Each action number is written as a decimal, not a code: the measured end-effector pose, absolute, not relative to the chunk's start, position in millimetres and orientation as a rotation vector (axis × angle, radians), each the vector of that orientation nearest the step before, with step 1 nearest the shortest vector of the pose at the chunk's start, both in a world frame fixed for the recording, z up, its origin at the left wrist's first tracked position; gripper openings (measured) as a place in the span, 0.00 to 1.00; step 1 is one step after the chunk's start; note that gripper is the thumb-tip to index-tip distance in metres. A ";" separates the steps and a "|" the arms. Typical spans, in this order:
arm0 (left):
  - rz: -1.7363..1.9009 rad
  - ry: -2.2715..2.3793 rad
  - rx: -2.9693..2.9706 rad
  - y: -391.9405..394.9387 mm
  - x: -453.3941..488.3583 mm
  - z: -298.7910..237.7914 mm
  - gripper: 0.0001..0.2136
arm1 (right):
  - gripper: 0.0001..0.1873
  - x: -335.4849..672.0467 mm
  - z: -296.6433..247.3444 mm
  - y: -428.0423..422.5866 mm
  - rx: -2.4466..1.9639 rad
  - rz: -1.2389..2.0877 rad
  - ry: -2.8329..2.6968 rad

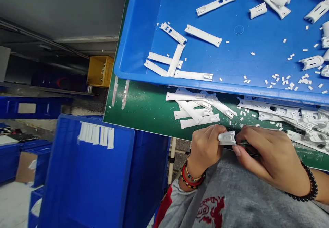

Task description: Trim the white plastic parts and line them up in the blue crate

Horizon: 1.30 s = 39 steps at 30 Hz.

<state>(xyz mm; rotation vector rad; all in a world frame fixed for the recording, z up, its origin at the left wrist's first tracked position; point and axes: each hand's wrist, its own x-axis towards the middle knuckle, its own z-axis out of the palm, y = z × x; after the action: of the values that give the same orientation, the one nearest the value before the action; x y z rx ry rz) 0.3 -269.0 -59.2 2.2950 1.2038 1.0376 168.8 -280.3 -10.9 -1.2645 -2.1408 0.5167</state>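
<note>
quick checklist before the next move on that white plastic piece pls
1. white plastic piece pinched in left hand: ok
2. slim green-handled tool held in right hand: ok
3. tool tip placed on the piece: cannot tell, fingers hide it
4. green mat by the hands free of loose white chips: not ok
5. blue tray rim apart from the hands: ok

This is a factory workshop for trimming small parts: a blue plastic tray (221,85) of white moulded plastic parts (203,35) lies at 1 o'clock over a green workbench mat (144,101) at 3 o'clock, with blue plastic crates (84,173) at 8 o'clock and a yellow crate (100,71) at 10 o'clock.
</note>
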 end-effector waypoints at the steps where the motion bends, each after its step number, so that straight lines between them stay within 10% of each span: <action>1: 1.037 1.201 2.302 -268.8 0.6 -58.7 0.10 | 0.17 168.7 -11.6 -279.7 -1.269 0.521 -2.146; 23: 1.014 1.656 2.406 -262.4 -36.3 -57.1 0.10 | 0.19 178.3 -20.3 -286.4 -1.342 0.487 -2.344; 31: 0.493 1.480 2.675 -217.1 -74.5 -55.3 0.43 | 0.20 185.9 -40.5 -287.0 -1.577 0.057 -2.538; 39: 0.298 1.302 2.712 -197.9 -72.8 -45.3 0.29 | 0.17 160.3 -36.3 -269.5 -1.640 -0.031 -2.396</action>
<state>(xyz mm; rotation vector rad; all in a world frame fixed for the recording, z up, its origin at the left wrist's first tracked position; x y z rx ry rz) -72.8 -197.9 -45.3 2.7120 1.3019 0.2985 160.3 -269.5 -36.3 -1.6401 -2.3958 -0.0306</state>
